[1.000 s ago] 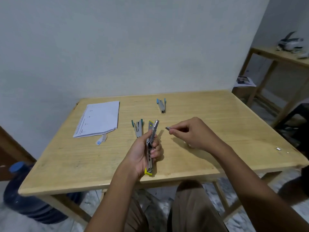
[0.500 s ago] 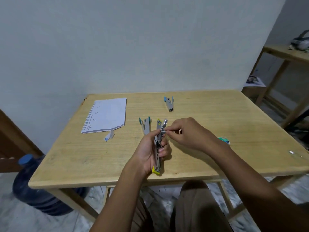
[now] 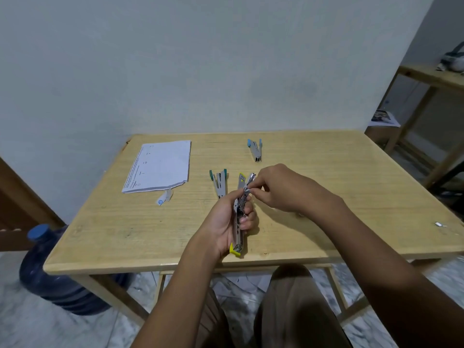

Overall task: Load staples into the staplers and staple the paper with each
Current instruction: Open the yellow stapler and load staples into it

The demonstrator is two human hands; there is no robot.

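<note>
One open yellow stapler (image 3: 237,243) in left hand (image 3: 224,222); right hand (image 3: 281,190) pinches magazine (image 3: 244,194)

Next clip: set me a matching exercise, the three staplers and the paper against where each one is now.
Things: 1 yellow stapler; 2 green stapler; 3 blue stapler; 4 paper
Places: A left part of the table; B gripped in the left hand; C alone, nearer the far edge; D lying just left of the gripped one
Pairs: 1-B; 2-D; 3-C; 4-A
</note>
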